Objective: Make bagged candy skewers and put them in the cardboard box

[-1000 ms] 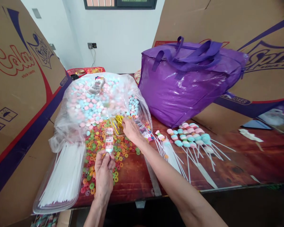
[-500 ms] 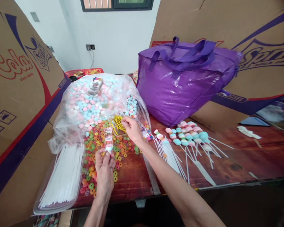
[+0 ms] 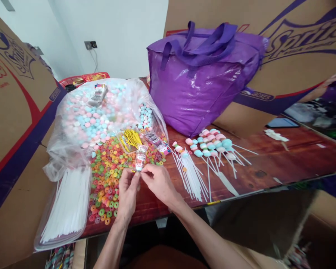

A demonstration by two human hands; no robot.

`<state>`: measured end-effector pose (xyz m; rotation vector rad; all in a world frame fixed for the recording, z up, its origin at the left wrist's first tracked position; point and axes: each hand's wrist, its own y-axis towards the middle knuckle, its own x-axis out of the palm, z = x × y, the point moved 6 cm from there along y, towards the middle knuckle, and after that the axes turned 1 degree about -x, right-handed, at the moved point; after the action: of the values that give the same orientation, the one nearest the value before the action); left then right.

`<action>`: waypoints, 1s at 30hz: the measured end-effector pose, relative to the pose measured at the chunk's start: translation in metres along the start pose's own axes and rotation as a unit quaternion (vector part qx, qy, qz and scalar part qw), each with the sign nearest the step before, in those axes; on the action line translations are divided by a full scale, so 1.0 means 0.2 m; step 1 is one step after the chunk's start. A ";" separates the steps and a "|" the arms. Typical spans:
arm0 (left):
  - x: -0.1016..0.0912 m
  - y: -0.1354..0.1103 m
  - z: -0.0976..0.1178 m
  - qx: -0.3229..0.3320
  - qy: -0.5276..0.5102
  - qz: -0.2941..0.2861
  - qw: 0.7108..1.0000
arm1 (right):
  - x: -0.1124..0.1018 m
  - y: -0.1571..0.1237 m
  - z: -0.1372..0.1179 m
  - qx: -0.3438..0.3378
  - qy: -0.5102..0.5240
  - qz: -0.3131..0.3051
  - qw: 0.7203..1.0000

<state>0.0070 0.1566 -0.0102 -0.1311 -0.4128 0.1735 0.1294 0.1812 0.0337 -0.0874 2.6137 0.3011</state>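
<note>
A small clear printed bag of candy (image 3: 140, 157) stands upright above my left hand (image 3: 128, 194), which pinches its gathered lower end. My right hand (image 3: 160, 185) is closed at that same end, fingertips touching it. A bit of yellow twist tie (image 3: 133, 171) shows by my left fingers; the rest is hidden. Just behind the bag, more yellow twist ties (image 3: 131, 138) lie in a clear tray. Ring-shaped gummies (image 3: 109, 183) are spread under and left of my hands. A flat printed wrapper (image 3: 156, 140) lies right of the tray.
A big clear bag of pastel marshmallows (image 3: 92, 119) sits behind. White sticks (image 3: 68, 205) fill a tray at left. Marshmallow skewers (image 3: 212, 144) and loose sticks (image 3: 193, 179) lie at right. A purple bag (image 3: 196, 89) and cardboard boxes (image 3: 291, 74) stand around the table.
My right hand has moved from the tray of twist ties down to the bag's lower end, where yellow now shows. The view has shifted to the right.
</note>
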 end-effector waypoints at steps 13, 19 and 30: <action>0.11 -0.01 -0.05 -0.009 -0.033 -0.014 0.999 | -0.06 -0.10 0.12 0.076 0.223 0.049 0.970; 0.13 -0.03 -0.07 -0.124 -0.124 -0.006 0.985 | 0.00 -0.14 0.14 0.111 0.328 0.062 0.936; 0.18 -0.11 -0.08 -0.239 -0.122 -0.112 0.957 | -0.11 -0.15 0.06 -0.051 0.153 -0.033 0.986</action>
<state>0.0488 0.1412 -0.0073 -0.5411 -0.7092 -0.1400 0.1579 0.1557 0.0284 -0.2747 2.8910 0.4278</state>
